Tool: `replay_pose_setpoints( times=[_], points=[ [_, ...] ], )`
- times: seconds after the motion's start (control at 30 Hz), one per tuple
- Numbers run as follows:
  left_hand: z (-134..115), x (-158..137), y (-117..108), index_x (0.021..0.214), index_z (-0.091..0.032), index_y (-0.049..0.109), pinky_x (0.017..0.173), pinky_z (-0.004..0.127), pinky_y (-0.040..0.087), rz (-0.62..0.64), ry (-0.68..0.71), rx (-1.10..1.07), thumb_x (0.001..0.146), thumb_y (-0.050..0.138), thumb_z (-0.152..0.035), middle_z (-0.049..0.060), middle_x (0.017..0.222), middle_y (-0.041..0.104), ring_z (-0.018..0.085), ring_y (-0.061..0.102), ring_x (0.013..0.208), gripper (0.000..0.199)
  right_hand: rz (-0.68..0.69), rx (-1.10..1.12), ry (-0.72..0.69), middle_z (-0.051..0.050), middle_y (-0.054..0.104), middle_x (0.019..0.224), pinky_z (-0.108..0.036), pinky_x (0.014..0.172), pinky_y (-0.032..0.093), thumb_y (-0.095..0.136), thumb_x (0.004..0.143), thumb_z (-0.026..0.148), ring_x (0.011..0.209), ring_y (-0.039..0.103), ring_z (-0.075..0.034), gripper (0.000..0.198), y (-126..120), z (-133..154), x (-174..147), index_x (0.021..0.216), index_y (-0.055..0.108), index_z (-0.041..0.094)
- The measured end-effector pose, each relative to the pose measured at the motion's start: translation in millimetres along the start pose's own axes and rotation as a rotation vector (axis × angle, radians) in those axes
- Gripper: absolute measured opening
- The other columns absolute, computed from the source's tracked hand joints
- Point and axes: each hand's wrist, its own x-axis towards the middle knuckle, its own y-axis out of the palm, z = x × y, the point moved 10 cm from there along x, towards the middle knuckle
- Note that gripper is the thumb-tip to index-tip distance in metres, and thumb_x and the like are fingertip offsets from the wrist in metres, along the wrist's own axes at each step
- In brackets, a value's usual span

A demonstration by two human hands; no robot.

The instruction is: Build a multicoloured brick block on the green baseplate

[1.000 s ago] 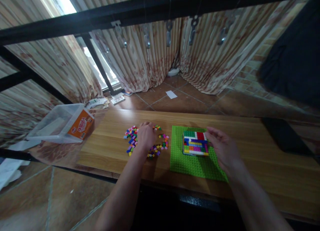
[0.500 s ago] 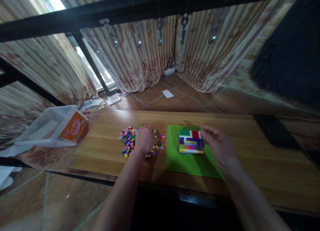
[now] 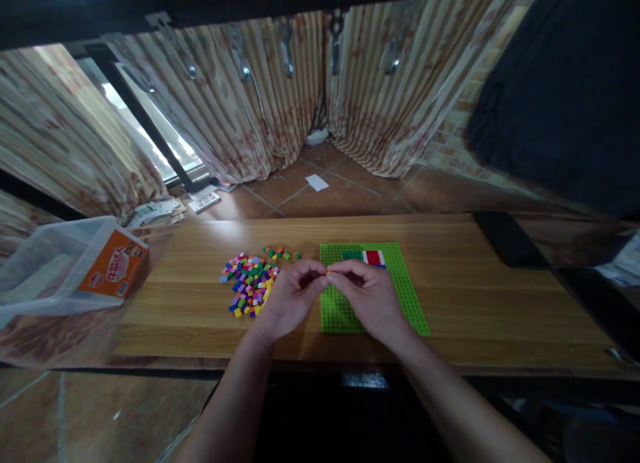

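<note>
My left hand (image 3: 291,297) and my right hand (image 3: 374,299) meet fingertip to fingertip over the left part of a green studded baseplate (image 3: 407,289). Both are closed in a pinch. A tiny orange-yellow toy brick (image 3: 329,273) shows between the fingertips. Behind my right hand, a block built of coloured bricks (image 3: 373,257) rests on the baseplate; only its green, white, red and blue far edge can be seen. To the left of my left hand lies a pile of loose toy bricks (image 3: 250,279) in many colours, partly covered by that hand.
A wooden table (image 3: 180,296) carries everything. At its left stands a clear plastic box (image 3: 60,263) with an orange label. A flat black object (image 3: 513,239) lies at the right. Curtains (image 3: 265,109) and a dark metal bar (image 3: 200,13) are beyond the table.
My left hand has left the brick pile and moved right. My right hand has come off the built block's right side and moved left to meet it. The camera view has shifted slightly.
</note>
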Motion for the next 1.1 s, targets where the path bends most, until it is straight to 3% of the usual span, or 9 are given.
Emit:
replay_pose_setpoints(
  times=[0.17, 0.27, 0.4, 0.5, 0.73, 0.93, 1.1],
  points=[
    [-8, -3, 2, 0.084, -0.015, 0.062, 0.064, 0.023, 0.042, -0.018, 0.029, 0.021, 0.085, 0.061, -0.032, 0.0, 0.072, 0.059, 0.011, 0.052, 0.067, 0.017, 0.015, 0.101, 0.102, 0.002, 0.063, 0.059, -0.024, 0.053, 0.043, 0.069, 0.076, 0.036, 0.053, 0.053, -0.01, 0.017, -1, -4, 1, 0.076, 0.071, 0.019],
    [-10, -3, 6, 0.085, -0.015, 0.063, 0.067, 0.024, 0.044, -0.004, 0.039, -0.022, 0.085, 0.06, -0.031, 0.001, 0.074, 0.061, 0.012, 0.054, 0.069, 0.016, 0.033, 0.218, 0.189, 0.003, 0.06, 0.054, -0.025, 0.053, 0.045, 0.073, 0.072, 0.04, 0.05, 0.053, -0.01, 0.022, -4, -9, 1, 0.075, 0.071, 0.018],
    [-3, -1, 11, 0.086, -0.016, 0.062, 0.064, 0.023, 0.044, 0.006, 0.009, -0.08, 0.084, 0.061, -0.03, 0.0, 0.07, 0.061, 0.011, 0.055, 0.065, 0.015, -0.086, 0.35, 0.261, 0.0, 0.066, 0.065, -0.025, 0.053, 0.048, 0.079, 0.065, 0.041, 0.052, 0.055, -0.009, 0.027, -35, -17, 7, 0.077, 0.071, 0.018],
    [3, 1, 14, 0.088, -0.016, 0.06, 0.064, 0.024, 0.045, 0.014, -0.018, -0.121, 0.084, 0.061, -0.028, -0.001, 0.069, 0.062, 0.011, 0.057, 0.065, 0.013, -0.131, 0.306, 0.233, 0.001, 0.065, 0.064, -0.023, 0.051, 0.046, 0.079, 0.065, 0.038, 0.051, 0.054, -0.008, 0.024, -54, -16, 11, 0.076, 0.07, 0.018],
    [3, 3, 19, 0.095, -0.014, 0.059, 0.071, 0.026, 0.048, 0.02, 0.019, -0.21, 0.083, 0.065, -0.026, 0.003, 0.079, 0.066, 0.012, 0.061, 0.073, 0.018, 0.118, 0.16, 0.263, 0.003, 0.062, 0.06, -0.023, 0.051, 0.045, 0.071, 0.073, 0.037, 0.051, 0.055, -0.009, 0.023, -14, -19, -1, 0.085, 0.07, 0.017],
    [6, 3, 17, 0.095, -0.016, 0.054, 0.069, 0.026, 0.048, 0.011, -0.013, -0.272, 0.079, 0.069, -0.026, 0.001, 0.076, 0.065, 0.013, 0.062, 0.07, 0.024, 0.164, 0.14, 0.252, 0.002, 0.063, 0.064, -0.023, 0.053, 0.047, 0.068, 0.077, 0.041, 0.053, 0.056, -0.009, 0.024, 0, -15, -3, 0.082, 0.069, 0.018],
    [1, -2, 21, 0.091, -0.018, 0.052, 0.068, 0.026, 0.049, 0.037, -0.005, -0.304, 0.079, 0.068, -0.026, 0.001, 0.075, 0.064, 0.013, 0.063, 0.07, 0.022, 0.132, 0.08, 0.245, 0.004, 0.055, 0.053, -0.021, 0.045, 0.04, 0.068, 0.076, 0.044, 0.046, 0.05, -0.008, 0.027, -1, -15, -4, 0.07, 0.066, 0.018]
  ],
)
